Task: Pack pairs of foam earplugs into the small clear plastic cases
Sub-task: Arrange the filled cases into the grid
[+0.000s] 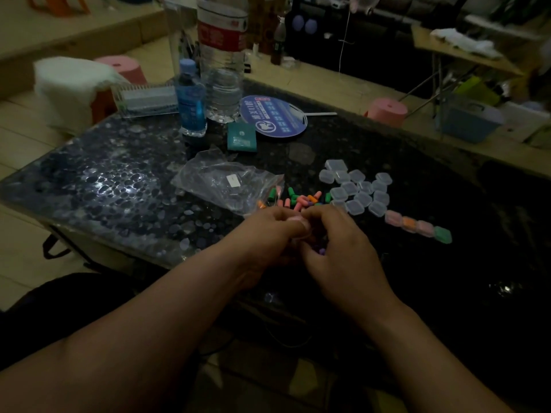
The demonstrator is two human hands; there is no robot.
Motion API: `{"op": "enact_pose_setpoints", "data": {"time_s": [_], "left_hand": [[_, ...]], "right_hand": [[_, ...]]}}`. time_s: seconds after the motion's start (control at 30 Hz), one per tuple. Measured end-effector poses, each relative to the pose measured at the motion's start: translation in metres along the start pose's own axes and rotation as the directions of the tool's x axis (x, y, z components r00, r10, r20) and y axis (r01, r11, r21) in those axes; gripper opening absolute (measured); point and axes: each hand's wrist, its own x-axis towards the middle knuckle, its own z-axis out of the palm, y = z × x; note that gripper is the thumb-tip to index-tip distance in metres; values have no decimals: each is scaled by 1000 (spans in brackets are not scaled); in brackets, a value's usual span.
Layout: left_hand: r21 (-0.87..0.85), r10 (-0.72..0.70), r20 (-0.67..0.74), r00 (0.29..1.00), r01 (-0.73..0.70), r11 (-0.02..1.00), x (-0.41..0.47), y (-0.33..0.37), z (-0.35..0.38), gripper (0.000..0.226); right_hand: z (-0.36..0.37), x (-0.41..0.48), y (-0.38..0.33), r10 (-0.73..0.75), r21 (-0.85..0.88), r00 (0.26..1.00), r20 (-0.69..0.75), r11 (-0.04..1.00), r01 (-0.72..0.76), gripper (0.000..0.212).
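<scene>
Dim stone table (104, 189), left hand (268, 231) and right hand (337, 251) curled fingertip to fingertip, contents too dark to tell, loose earplugs (301, 201) just beyond, clear cases (357, 189) nearby.

- The left hand (268, 234) and right hand (337, 248) meet at the centre of the frame with fingers curled together; small purple bits show between them, but what each hand grips cannot be told.
- Loose coloured earplugs (301, 201) lie just above the hands on the dark table (89, 189).
- A cluster of empty clear cases (357, 189) sits right of centre.
- A row of four filled cases (417, 226) trails off to the lower right of the cluster.
- A crumpled clear plastic bag (226, 183) lies left of the earplugs.
- In the upper middle are a blue bottle (190, 99), a large clear bottle (222, 70), a round blue fan (274, 117) and a teal packet (242, 138).
</scene>
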Motion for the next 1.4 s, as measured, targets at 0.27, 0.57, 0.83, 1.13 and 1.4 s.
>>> {"op": "enact_pose_setpoints", "data": {"time_s": [0.27,0.57,0.83,1.13,1.4], "left_hand": [[41,86,-42,995,-84,996,6,-3,11,16],[201,98,-22,995,-92,975,11,1,39,24],[160,126,-164,978,-100,982,13,3,32,18],[204,132,-123,984,-105,973,8,5,31,22],[195,150,-147,978,-120,973,7,10,25,17]], "right_hand": [[-3,-8,-2,98,-2,990,-102,995,-99,21],[-29,-6,34,296,-38,932,-210,950,-311,17],[-51,-1,123,563,-103,772,-295,785,-611,24],[-28,7,140,544,-127,751,-375,772,-623,29],[-25,11,130,535,-71,706,-465,772,-632,40]]}}
